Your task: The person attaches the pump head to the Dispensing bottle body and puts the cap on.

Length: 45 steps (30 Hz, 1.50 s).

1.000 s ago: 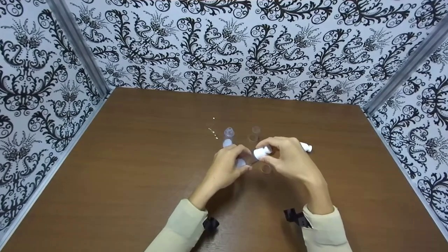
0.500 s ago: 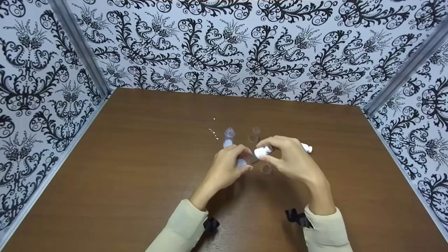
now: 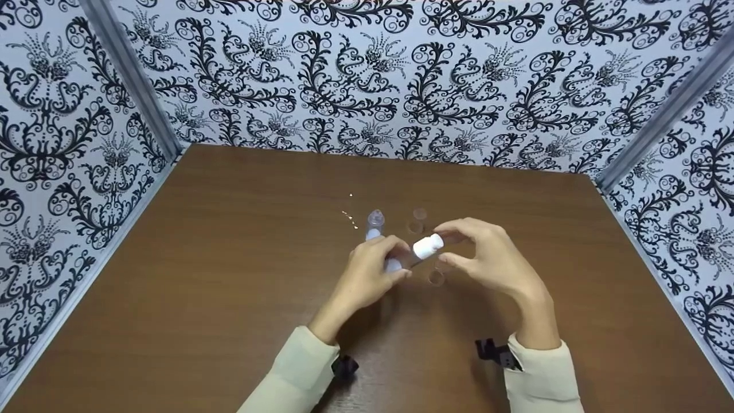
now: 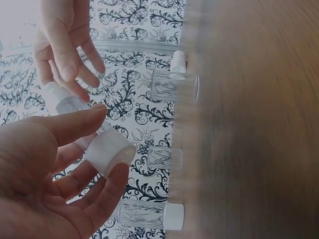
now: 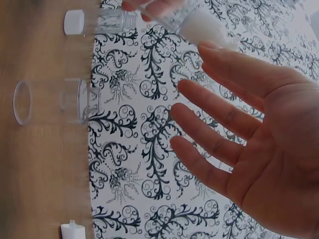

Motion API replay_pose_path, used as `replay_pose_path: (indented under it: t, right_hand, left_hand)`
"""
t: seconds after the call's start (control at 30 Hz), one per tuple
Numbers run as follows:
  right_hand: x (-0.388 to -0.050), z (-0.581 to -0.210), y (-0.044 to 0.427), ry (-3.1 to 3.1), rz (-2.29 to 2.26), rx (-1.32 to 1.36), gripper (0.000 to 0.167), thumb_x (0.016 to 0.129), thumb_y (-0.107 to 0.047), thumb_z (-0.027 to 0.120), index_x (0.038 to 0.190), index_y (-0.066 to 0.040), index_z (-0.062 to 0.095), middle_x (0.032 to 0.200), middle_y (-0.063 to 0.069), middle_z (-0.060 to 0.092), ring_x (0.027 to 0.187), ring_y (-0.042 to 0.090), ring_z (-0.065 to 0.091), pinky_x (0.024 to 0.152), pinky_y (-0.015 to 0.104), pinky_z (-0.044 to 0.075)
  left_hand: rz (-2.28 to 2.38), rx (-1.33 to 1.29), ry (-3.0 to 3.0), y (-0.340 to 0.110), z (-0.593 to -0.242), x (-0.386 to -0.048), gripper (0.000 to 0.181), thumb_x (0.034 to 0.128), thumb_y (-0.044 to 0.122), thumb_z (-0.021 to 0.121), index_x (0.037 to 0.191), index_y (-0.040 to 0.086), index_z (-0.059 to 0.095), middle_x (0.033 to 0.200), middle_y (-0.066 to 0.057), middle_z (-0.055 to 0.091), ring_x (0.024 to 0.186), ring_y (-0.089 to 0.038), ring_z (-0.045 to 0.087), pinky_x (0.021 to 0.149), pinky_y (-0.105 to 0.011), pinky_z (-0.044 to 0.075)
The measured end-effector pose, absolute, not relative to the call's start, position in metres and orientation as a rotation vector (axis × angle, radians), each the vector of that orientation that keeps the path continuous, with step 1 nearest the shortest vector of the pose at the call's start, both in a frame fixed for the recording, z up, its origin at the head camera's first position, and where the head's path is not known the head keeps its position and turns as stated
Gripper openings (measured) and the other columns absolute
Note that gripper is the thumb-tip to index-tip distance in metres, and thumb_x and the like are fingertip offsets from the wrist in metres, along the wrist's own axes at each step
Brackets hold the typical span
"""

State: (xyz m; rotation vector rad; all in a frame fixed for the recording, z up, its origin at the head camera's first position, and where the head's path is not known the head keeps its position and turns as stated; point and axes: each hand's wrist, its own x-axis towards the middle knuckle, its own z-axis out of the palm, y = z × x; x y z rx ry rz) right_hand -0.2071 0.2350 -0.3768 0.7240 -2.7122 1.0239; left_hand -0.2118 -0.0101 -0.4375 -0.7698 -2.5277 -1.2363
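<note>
My left hand (image 3: 373, 269) grips a small clear bottle by its white base (image 4: 107, 149), thumb on one side and fingers on the other. The bottle tilts, its white pump top (image 3: 428, 246) pointing up to the right. Around that top, my right hand (image 3: 496, 258) is spread with thumb and fingers apart. One of its fingertips is close to the top; whether they touch I cannot tell. A second clear bottle (image 3: 375, 219) with a white base stands upright just beyond my left hand. Its neck has no pump on it.
Clear caps stand on the brown table (image 3: 229, 258): a far cap (image 3: 420, 215), one beside it, and a near cap (image 3: 436, 279). Another white pump top (image 5: 73, 231) is at the right. Pale specks (image 3: 350, 217) lie left of the standing bottle. Patterned walls enclose the table.
My right hand has loosened from the white pump top and drawn back a little to the right, its fingers opening. My left hand keeps the bottle in almost the same place.
</note>
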Motion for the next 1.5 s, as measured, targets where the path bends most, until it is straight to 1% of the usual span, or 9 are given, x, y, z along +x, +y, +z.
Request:
replay_pose_path:
  t: [0.1, 0.27, 0.47, 0.6, 0.97, 1.13, 1.3, 1.37, 1.5]
  right_hand:
    - [-0.208, -0.379, 0.24, -2.728, 1.022, 0.706, 0.04, 0.086, -0.005, 0.088, 0.123, -0.013, 0.075, 0.115, -0.002, 0.075, 0.107, 0.023, 0.072, 0.101, 0.047, 0.053]
    - [-0.209, -0.381, 0.248, -2.762, 0.995, 0.663, 0.041, 0.087, -0.007, 0.087, 0.126, -0.013, 0.074, 0.121, 0.0, 0.074, 0.108, 0.02, 0.07, 0.098, 0.049, 0.054]
    - [-0.209, -0.382, 0.253, -2.798, 0.95, 0.639, 0.043, 0.087, -0.01, 0.087, 0.128, -0.012, 0.074, 0.124, 0.002, 0.073, 0.108, 0.022, 0.067, 0.095, 0.049, 0.055]
    - [-0.211, -0.384, 0.254, -2.83, 0.937, 0.629, 0.044, 0.088, -0.012, 0.087, 0.129, -0.013, 0.073, 0.124, 0.002, 0.073, 0.108, 0.023, 0.067, 0.095, 0.046, 0.054]
    - [-0.214, -0.392, 0.255, -2.864, 0.944, 0.64, 0.046, 0.086, -0.013, 0.089, 0.129, -0.015, 0.073, 0.12, 0.0, 0.072, 0.106, 0.021, 0.065, 0.094, 0.045, 0.053]
    - [-0.216, -0.395, 0.254, -2.875, 0.955, 0.657, 0.044, 0.086, -0.013, 0.089, 0.128, -0.015, 0.074, 0.12, 0.001, 0.073, 0.108, 0.023, 0.066, 0.095, 0.047, 0.053]
    - [-0.219, -0.401, 0.253, -2.894, 0.966, 0.672, 0.043, 0.086, -0.013, 0.088, 0.127, -0.014, 0.074, 0.121, 0.002, 0.073, 0.109, 0.029, 0.068, 0.096, 0.051, 0.054]
    - [-0.221, -0.404, 0.254, -2.902, 0.969, 0.687, 0.043, 0.086, -0.011, 0.087, 0.127, -0.013, 0.074, 0.12, 0.003, 0.073, 0.109, 0.031, 0.069, 0.096, 0.052, 0.055]
    - [-0.224, -0.409, 0.254, -2.928, 0.979, 0.705, 0.042, 0.087, -0.01, 0.086, 0.127, -0.01, 0.073, 0.121, 0.008, 0.073, 0.108, 0.03, 0.072, 0.095, 0.051, 0.057]
  left_hand:
    - [-1.243, -0.767, -2.525, -0.01, -0.437, -0.211, 0.032, 0.0829, 0.015, 0.092, 0.108, 0.01, 0.073, 0.103, -0.003, 0.076, 0.094, -0.02, 0.07, 0.086, -0.041, 0.055]
    - [-1.247, -0.762, -2.53, -0.013, -0.436, -0.212, 0.031, 0.0833, 0.015, 0.091, 0.109, 0.01, 0.073, 0.104, -0.003, 0.076, 0.095, -0.02, 0.07, 0.086, -0.041, 0.055]
    - [-1.213, -0.769, -2.564, -0.016, -0.436, -0.215, 0.032, 0.0825, 0.015, 0.092, 0.109, 0.012, 0.074, 0.105, 0.0, 0.078, 0.097, -0.019, 0.068, 0.089, -0.042, 0.053]
    - [-1.214, -0.782, -2.566, -0.018, -0.436, -0.217, 0.032, 0.0822, 0.015, 0.092, 0.108, 0.012, 0.074, 0.105, -0.001, 0.078, 0.097, -0.019, 0.068, 0.088, -0.043, 0.053]
    - [-1.254, -0.761, -2.567, -0.028, -0.436, -0.222, 0.031, 0.0811, 0.009, 0.091, 0.107, 0.01, 0.074, 0.106, -0.002, 0.076, 0.099, -0.02, 0.069, 0.09, -0.04, 0.054]
    - [-1.262, -0.753, -2.564, -0.03, -0.435, -0.222, 0.031, 0.081, 0.008, 0.091, 0.107, 0.01, 0.074, 0.108, -0.003, 0.076, 0.1, -0.02, 0.069, 0.09, -0.04, 0.054]
    - [-1.261, -0.751, -2.571, -0.03, -0.435, -0.222, 0.031, 0.0817, 0.009, 0.091, 0.108, 0.01, 0.074, 0.109, -0.003, 0.076, 0.1, -0.021, 0.069, 0.09, -0.04, 0.054]
    - [-1.266, -0.746, -2.582, -0.03, -0.434, -0.222, 0.032, 0.0822, 0.01, 0.091, 0.109, 0.01, 0.074, 0.109, -0.002, 0.076, 0.101, -0.02, 0.069, 0.091, -0.041, 0.053]
    - [-1.273, -0.741, -2.598, -0.03, -0.435, -0.222, 0.032, 0.0829, 0.011, 0.09, 0.11, 0.011, 0.074, 0.11, -0.001, 0.076, 0.102, -0.02, 0.068, 0.091, -0.041, 0.052]
